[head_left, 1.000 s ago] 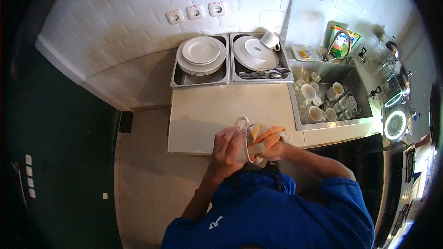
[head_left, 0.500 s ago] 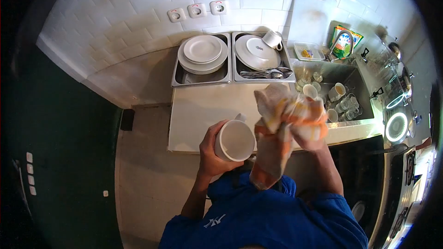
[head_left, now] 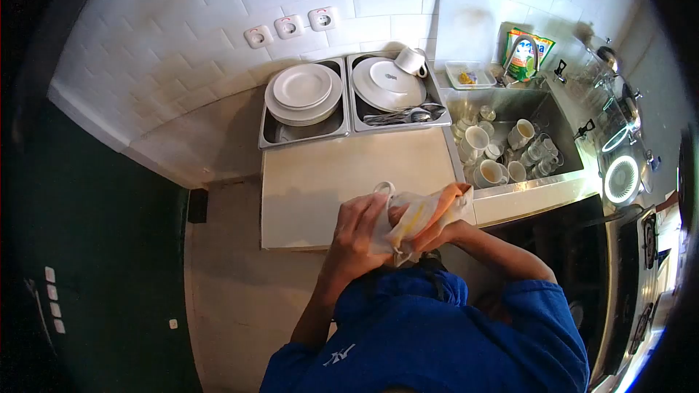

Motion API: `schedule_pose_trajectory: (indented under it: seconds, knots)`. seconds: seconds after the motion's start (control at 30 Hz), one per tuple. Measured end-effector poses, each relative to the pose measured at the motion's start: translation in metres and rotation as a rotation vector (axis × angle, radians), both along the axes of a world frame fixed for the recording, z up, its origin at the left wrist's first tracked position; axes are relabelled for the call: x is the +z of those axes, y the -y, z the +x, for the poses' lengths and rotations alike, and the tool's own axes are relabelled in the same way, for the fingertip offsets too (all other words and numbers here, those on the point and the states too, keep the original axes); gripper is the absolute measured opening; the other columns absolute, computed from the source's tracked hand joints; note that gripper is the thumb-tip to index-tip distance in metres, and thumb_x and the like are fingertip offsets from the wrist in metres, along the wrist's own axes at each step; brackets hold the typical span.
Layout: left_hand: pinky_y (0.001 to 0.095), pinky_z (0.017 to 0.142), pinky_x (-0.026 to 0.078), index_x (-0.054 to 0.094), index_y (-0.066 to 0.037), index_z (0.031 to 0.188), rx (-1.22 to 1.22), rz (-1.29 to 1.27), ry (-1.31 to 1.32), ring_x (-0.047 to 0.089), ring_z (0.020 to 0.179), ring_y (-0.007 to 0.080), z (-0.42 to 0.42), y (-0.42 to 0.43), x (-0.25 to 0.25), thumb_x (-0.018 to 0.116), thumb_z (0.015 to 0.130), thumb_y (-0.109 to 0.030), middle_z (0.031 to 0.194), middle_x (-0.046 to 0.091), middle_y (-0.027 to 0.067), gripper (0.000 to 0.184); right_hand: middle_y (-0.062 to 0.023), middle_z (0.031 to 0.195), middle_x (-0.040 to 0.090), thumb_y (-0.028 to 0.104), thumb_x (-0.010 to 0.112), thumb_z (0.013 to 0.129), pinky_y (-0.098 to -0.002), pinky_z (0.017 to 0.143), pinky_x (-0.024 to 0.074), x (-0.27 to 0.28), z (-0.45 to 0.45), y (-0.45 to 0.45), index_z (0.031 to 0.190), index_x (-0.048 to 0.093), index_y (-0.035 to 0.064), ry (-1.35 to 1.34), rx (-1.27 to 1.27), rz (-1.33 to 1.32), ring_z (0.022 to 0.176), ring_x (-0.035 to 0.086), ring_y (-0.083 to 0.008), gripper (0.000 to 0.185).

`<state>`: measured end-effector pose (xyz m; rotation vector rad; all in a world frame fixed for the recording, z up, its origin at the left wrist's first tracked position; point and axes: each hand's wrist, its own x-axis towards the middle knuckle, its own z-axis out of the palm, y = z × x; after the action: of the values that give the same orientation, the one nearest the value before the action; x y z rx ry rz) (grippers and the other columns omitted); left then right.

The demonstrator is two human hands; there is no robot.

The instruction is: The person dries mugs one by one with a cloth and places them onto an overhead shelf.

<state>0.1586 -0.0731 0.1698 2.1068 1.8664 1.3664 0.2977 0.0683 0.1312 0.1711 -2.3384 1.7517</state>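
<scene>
A white mug [head_left: 379, 239] is tilted in front of my chest, its handle pointing away from me. My left hand [head_left: 357, 227] wraps around its side. Against the mug's mouth my right hand [head_left: 441, 237] presses an orange, yellow and white cloth [head_left: 429, 211], its fingers closed on the bunched fabric. Part of the cloth seems to be inside the mug. Hands and cloth hide most of the mug.
Beyond the light countertop [head_left: 349, 175], one metal tray [head_left: 269, 135] holds stacked plates; another [head_left: 408, 123] holds plates, cutlery and an overturned mug [head_left: 410, 60]. The sink [head_left: 561, 120] at right contains several mugs and glasses. A stove [head_left: 633, 298] stands at far right.
My right hand has brought the cloth left and down onto the mug, which was open to view before. My left hand has turned the mug toward the cloth. The view has shifted slightly right.
</scene>
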Motion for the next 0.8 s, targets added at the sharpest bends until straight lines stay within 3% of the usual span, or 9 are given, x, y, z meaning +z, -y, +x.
schedule_pose_trajectory:
  seconds: [0.1, 0.13, 0.23, 0.27, 0.37, 0.53, 0.6, 0.77, 0.8]
  knots:
    - [0.0429, 0.092, 0.042, 0.045, -0.003, 0.124, -0.038, -0.001, -0.037, 0.047, 0.108, 0.0352, 0.001, 0.003, 0.005, 0.081, 0.046, -0.008, 0.12, 0.049, 0.0151, 0.087, -0.0062, 0.087, 0.054, 0.027, 0.072, 0.067, -0.0322, 0.074, 0.0426, 0.008, 0.001, 0.01, 0.095, 0.053, 0.0075, -0.124, -0.208, 0.316, 0.082, 0.053, -0.02, 0.039]
    - [0.0431, 0.092, 0.042, 0.045, -0.003, 0.125, -0.051, 0.003, -0.051, 0.047, 0.108, 0.0355, 0.0, 0.004, 0.006, 0.081, 0.046, -0.008, 0.119, 0.05, 0.0153, 0.087, -0.0095, 0.109, 0.054, 0.019, 0.061, 0.08, -0.0351, 0.091, 0.0402, 0.028, 0.017, 0.016, 0.114, 0.049, 0.0058, 0.198, -0.219, 0.092, 0.101, 0.052, -0.0235, 0.038]
    - [0.0432, 0.091, 0.043, 0.044, -0.004, 0.125, -0.006, -0.008, 0.038, 0.048, 0.109, 0.0353, -0.011, 0.001, 0.003, 0.082, 0.045, -0.008, 0.119, 0.05, 0.0152, 0.089, -0.0088, 0.107, 0.056, 0.016, 0.053, 0.086, -0.0335, 0.088, 0.0428, -0.003, 0.025, 0.03, 0.116, 0.049, 0.0055, 0.152, -0.368, -1.384, 0.098, 0.055, -0.0217, 0.033]
    - [0.0436, 0.091, 0.043, 0.043, -0.004, 0.125, 0.01, -0.057, 0.092, 0.048, 0.108, 0.0353, -0.014, 0.001, 0.002, 0.082, 0.043, -0.007, 0.119, 0.05, 0.0153, 0.091, -0.0098, 0.107, 0.058, 0.016, 0.047, 0.09, -0.0331, 0.087, 0.0452, 0.006, 0.028, 0.023, 0.118, 0.051, 0.0053, 0.211, -0.327, -1.415, 0.096, 0.058, -0.0213, 0.03]
    - [0.0441, 0.092, 0.042, 0.043, -0.005, 0.126, 0.042, -0.041, 0.201, 0.048, 0.108, 0.0354, -0.011, -0.001, -0.004, 0.084, 0.039, -0.008, 0.119, 0.05, 0.0152, 0.096, -0.0111, 0.109, 0.059, 0.021, 0.05, 0.089, -0.0349, 0.087, 0.0463, 0.0, 0.039, 0.022, 0.115, 0.054, 0.0055, 0.215, -0.668, -0.746, 0.095, 0.059, -0.0214, 0.03]
    - [0.0439, 0.093, 0.041, 0.043, -0.004, 0.126, 0.038, -0.033, 0.054, 0.047, 0.109, 0.0362, 0.001, -0.011, 0.004, 0.077, 0.061, -0.017, 0.121, 0.049, 0.0172, 0.074, -0.0056, 0.093, 0.062, 0.039, 0.06, 0.083, -0.0321, 0.074, 0.0482, 0.057, 0.029, 0.043, 0.098, 0.063, 0.0142, -0.004, -0.514, 0.693, 0.082, 0.059, -0.0246, 0.029]
    - [0.0453, 0.095, 0.038, 0.039, -0.003, 0.128, -0.001, -0.041, -0.033, 0.045, 0.111, 0.0376, 0.011, -0.014, 0.004, 0.068, 0.075, -0.022, 0.122, 0.048, 0.0199, 0.063, -0.0048, 0.086, 0.062, 0.041, 0.062, 0.082, -0.0325, 0.071, 0.0485, 0.055, 0.021, 0.051, 0.094, 0.064, 0.0134, 0.114, -0.526, 0.435, 0.077, 0.059, -0.0252, 0.03]
    - [0.0449, 0.099, 0.035, 0.031, -0.004, 0.133, -0.012, 0.011, 0.067, 0.039, 0.119, 0.0388, 0.015, -0.01, 0.018, 0.076, 0.064, -0.013, 0.131, 0.037, 0.0201, 0.082, -0.0056, 0.088, 0.063, 0.036, 0.06, 0.087, -0.0294, 0.07, 0.0481, 0.036, 0.024, 0.053, 0.092, 0.062, 0.0089, 0.357, -0.883, 0.081, 0.081, 0.06, -0.0168, 0.028]
    - [0.0445, 0.101, 0.034, 0.03, -0.004, 0.133, -0.017, 0.028, 0.118, 0.037, 0.122, 0.0389, 0.014, -0.009, 0.023, 0.076, 0.062, -0.009, 0.134, 0.034, 0.0195, 0.085, -0.0084, 0.098, 0.062, 0.038, 0.053, 0.091, -0.0316, 0.078, 0.0495, 0.034, 0.023, 0.044, 0.103, 0.058, 0.0054, 0.332, -0.837, -0.303, 0.09, 0.061, -0.0174, 0.035]
